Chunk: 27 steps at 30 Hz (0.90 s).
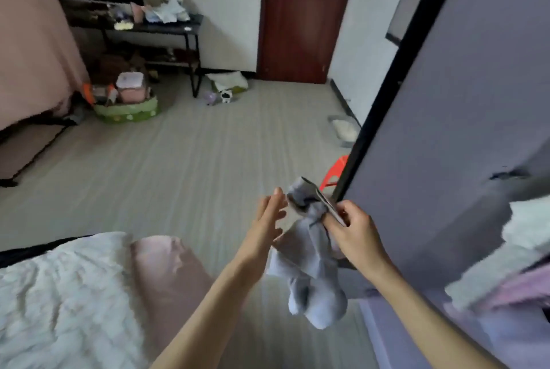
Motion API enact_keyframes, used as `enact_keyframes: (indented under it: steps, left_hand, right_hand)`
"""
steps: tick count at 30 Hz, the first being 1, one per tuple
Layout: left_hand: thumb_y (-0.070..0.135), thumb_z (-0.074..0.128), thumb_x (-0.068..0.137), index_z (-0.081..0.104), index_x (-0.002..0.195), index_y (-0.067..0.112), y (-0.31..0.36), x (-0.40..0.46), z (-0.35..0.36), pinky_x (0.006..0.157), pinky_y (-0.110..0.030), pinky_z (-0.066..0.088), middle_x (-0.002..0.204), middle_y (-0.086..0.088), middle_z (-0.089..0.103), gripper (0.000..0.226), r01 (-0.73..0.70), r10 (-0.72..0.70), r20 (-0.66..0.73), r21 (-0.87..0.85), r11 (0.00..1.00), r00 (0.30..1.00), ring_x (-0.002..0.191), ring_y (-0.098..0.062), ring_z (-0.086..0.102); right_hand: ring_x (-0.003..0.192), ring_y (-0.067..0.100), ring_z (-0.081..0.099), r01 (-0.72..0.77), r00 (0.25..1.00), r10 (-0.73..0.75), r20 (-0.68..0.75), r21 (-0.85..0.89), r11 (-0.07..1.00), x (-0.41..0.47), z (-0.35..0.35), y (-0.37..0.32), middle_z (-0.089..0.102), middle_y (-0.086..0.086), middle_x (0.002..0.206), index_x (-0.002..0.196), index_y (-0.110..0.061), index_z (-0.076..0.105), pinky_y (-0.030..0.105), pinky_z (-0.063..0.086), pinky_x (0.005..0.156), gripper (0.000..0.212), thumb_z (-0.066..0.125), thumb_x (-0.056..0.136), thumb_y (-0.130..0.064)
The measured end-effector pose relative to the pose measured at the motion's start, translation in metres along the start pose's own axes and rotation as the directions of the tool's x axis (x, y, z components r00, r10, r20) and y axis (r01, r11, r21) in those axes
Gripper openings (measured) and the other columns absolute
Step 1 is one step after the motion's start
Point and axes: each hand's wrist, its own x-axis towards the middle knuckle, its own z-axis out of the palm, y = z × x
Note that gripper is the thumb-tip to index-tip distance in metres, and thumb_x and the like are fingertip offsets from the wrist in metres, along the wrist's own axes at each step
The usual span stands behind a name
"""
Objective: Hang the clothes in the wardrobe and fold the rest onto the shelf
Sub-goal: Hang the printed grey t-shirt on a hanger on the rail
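My right hand (354, 231) pinched the grey garment (312, 273); my left hand (269, 214) was spread. Better to shake it flat before folding.

A: Open floor (184, 166) stretches ahead of the left hand (269, 221), its fingers straight, nothing between it and the far wall.

B: And to the right?

A: The wardrobe panel (464, 118) and its black edge (384, 100) rise just beside the right hand (354, 231), which grips a grey garment (312, 273). A red stool (334, 172) stands low by that edge.

B: Below?

A: The bed's white quilt (59, 303) and a pink cushion (166, 264) fill the lower left, near the left forearm. Clutter sits well apart by the black table (166, 27).
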Motion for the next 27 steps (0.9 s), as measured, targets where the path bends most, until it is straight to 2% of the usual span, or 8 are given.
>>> enact_keyframes:
  steps: [4, 7, 12, 16, 20, 23, 25, 27]
  left_hand:
    - [0.042, 0.059, 0.084, 0.055, 0.116, 0.016, -0.010, 0.004, 0.088, 0.071, -0.016, 0.051, 0.106, 0.003, 0.068, 0.041, -0.098, 0.077, 0.315, 0.051, 0.994, 0.946, 0.099, -0.011, 0.066]
    - [0.015, 0.056, 0.092, 0.061, 0.094, 0.009, -0.023, 0.010, 0.144, 0.063, -0.014, 0.051, 0.080, 0.001, 0.068, 0.009, -0.137, 0.100, 0.246, 0.141, 0.980, 0.964, 0.081, -0.014, 0.065]
    - [0.024, 0.061, 0.090, 0.068, 0.085, 0.013, -0.029, 0.034, 0.197, 0.076, -0.031, 0.052, 0.081, -0.002, 0.072, 0.014, -0.090, -0.007, 0.441, 0.199, 0.976, 0.897, 0.081, -0.017, 0.067]
    - [0.029, 0.053, 0.095, 0.063, 0.091, -0.002, -0.027, 0.044, 0.245, 0.076, -0.034, 0.051, 0.081, -0.007, 0.066, 0.033, -0.162, -0.039, 0.628, 0.259, 0.952, 0.778, 0.078, -0.018, 0.061]
    - [0.023, 0.052, 0.095, 0.061, 0.075, 0.008, -0.024, 0.044, 0.285, 0.063, -0.022, 0.044, 0.068, 0.001, 0.057, 0.027, -0.286, -0.082, 0.879, 0.239, 0.928, 0.469, 0.066, -0.011, 0.052]
    - [0.019, 0.055, 0.094, 0.053, 0.057, 0.024, -0.027, 0.035, 0.315, 0.059, -0.011, 0.034, 0.058, 0.016, 0.042, 0.037, -0.451, -0.237, 0.964, 0.266, 0.852, 0.120, 0.057, 0.000, 0.038]
    - [0.024, 0.057, 0.094, 0.062, 0.071, 0.015, -0.032, 0.035, 0.335, 0.071, -0.017, 0.036, 0.070, 0.008, 0.049, 0.025, -0.568, -0.407, 0.908, 0.281, 0.774, -0.104, 0.069, -0.005, 0.045]
    - [0.030, 0.058, 0.092, 0.069, 0.099, 0.018, -0.037, 0.042, 0.349, 0.088, -0.018, 0.044, 0.097, 0.010, 0.065, 0.018, -0.614, -0.518, 0.838, 0.322, 0.721, -0.170, 0.093, -0.003, 0.059]
  right_hand:
    - [0.056, 0.004, 0.045, -0.106, 0.994, 0.106, -0.015, 0.003, 0.994, -0.016, -0.083, 0.024, 0.054, -0.009, 0.059, 0.074, -0.012, 0.055, 0.019, 0.038, 0.055, 0.021, 0.061, 0.089, -0.025]
    - [0.049, 0.000, 0.035, -0.106, 0.991, 0.110, 0.079, -0.055, 0.993, -0.035, -0.133, 0.039, 0.043, -0.016, 0.049, 0.062, -0.022, 0.042, 0.016, 0.031, 0.051, 0.033, 0.053, 0.094, -0.019]
    - [0.057, 0.007, 0.032, -0.175, 0.979, 0.146, -0.140, -0.224, 0.959, -0.058, -0.213, 0.070, 0.037, -0.009, 0.055, 0.062, -0.022, 0.041, 0.022, 0.030, 0.058, 0.036, 0.050, 0.095, -0.012]
    - [0.078, 0.028, 0.052, -0.331, 0.921, 0.200, -0.335, -0.400, 0.855, -0.077, -0.264, 0.102, 0.053, 0.014, 0.082, 0.080, 0.006, 0.062, 0.038, 0.040, 0.074, 0.019, 0.053, 0.091, -0.007]
    - [0.074, 0.028, 0.051, -0.527, 0.782, 0.157, -0.603, -0.507, 0.682, -0.095, -0.293, 0.120, 0.053, 0.005, 0.072, 0.068, -0.017, 0.063, 0.035, 0.037, 0.060, 0.024, 0.055, 0.085, -0.002]
    - [0.074, 0.023, 0.056, -0.600, 0.681, 0.375, -0.628, -0.186, 0.778, -0.097, -0.307, 0.127, 0.062, 0.003, 0.077, 0.086, -0.012, 0.066, 0.033, 0.046, 0.066, 0.025, 0.045, 0.088, 0.000]
    - [0.073, 0.019, 0.059, -0.541, 0.619, 0.522, -0.587, 0.163, 0.825, -0.097, -0.316, 0.127, 0.064, 0.006, 0.080, 0.087, -0.004, 0.066, 0.025, 0.049, 0.063, 0.023, 0.044, 0.092, -0.001]
    - [0.067, 0.012, 0.059, -0.469, 0.560, 0.601, -0.570, 0.380, 0.797, -0.101, -0.320, 0.122, 0.065, 0.002, 0.073, 0.078, -0.011, 0.068, 0.017, 0.046, 0.055, 0.025, 0.049, 0.094, -0.009]
